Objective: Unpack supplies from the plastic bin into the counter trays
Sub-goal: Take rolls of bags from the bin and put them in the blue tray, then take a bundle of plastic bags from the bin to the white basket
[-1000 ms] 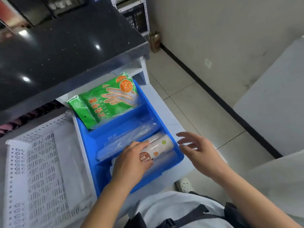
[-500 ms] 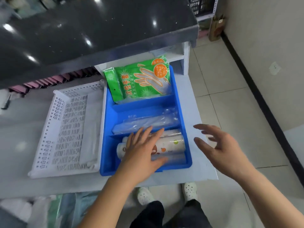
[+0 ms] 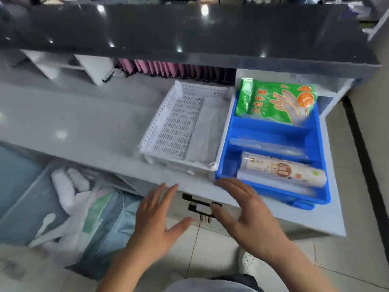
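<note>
Down at the far left there's a clear plastic bin [image 3: 31, 209] on the floor, stuffed with a white plastic bag [image 3: 69, 216], some white rolls and a greenish packet, all pretty blurry. Above it runs the pale grey table [image 3: 84, 127], tucked under a dark glossy upper counter [image 3: 189, 32].

The left hand [image 3: 155, 220] hovers in front of the table edge, palm down, fingers [image 3: 166, 197] spread wide, gripping nothing. The right hand [image 3: 246, 213] is just beside it, also splayed open and empty, fingertips reaching to the near-left corner of the blue tray; can't tell if they actually touch it.

On the table, the white perforated tray [image 3: 168, 131] sits with a flat clear plastic pack lying along its right side. Touching its right wall is the blue tray [image 3: 315, 144], split into 3 compartments. The far compartment holds a green pack of disposable gloves [image 3: 273, 100], leaning over the tray's back rim. The middle 1 has a flat clear plastic bag bundle [image 3: 267, 144]. The near 1 has a printed roll [image 3: 282, 169] lying on its side, with another clear-wrapped roll just in front of it.

A white shoe [image 3: 248, 262] pokes out on the tiled floor below the right wrist.
</note>
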{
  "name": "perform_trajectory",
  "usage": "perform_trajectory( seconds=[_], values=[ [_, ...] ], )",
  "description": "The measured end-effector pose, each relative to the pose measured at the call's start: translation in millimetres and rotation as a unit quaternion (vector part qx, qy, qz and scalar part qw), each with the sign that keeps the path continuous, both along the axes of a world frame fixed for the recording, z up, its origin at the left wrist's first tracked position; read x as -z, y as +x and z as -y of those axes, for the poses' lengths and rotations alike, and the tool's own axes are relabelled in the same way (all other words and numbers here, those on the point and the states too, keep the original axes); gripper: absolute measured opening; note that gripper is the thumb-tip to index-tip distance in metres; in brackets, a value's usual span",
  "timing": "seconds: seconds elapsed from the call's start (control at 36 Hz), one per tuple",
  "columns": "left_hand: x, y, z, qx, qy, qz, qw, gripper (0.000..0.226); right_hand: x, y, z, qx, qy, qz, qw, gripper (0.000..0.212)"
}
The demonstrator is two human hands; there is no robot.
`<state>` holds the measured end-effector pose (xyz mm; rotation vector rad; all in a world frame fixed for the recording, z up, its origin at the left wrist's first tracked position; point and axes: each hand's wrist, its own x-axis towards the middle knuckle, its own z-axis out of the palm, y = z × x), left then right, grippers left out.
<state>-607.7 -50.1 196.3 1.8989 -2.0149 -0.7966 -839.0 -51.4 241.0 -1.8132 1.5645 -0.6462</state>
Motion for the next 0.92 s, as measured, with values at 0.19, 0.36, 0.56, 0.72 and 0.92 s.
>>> perform_trajectory(
  seconds=[0.19, 0.36, 0.56, 0.72, 0.92],
  values=[
    [21.3, 145.4, -76.1, -0.185, 0.044, -0.055, 0.98, 0.079, 18.2, 136.5, -14.1, -0.136, 0.014, -0.027, 0.99, 0.055],
    [26.6, 229.2, -123.2, -0.327, 0.038, -0.095, 0.939, 0.075, 14.2, 223.2, -18.4, -0.229, 0.029, -0.057, 0.971, 0.054],
    [48.0, 280.1, -158.6, -0.406, 0.03, -0.178, 0.896, 0.056, 27.9, 303.3, 5.7, -0.308, 0.072, -0.114, 0.942, 0.052],
    [62.6, 311.7, -172.8, -0.478, 0.091, -0.184, 0.854, 0.072, 53.8, 378.9, 41.3, -0.366, 0.094, -0.135, 0.916, 0.051],
    [66.3, 382.1, -140.8, -0.509, 0.166, -0.128, 0.835, 0.078, 97.9, 484.2, 105.2, -0.413, 0.145, -0.103, 0.893, 0.049]
  ],
)
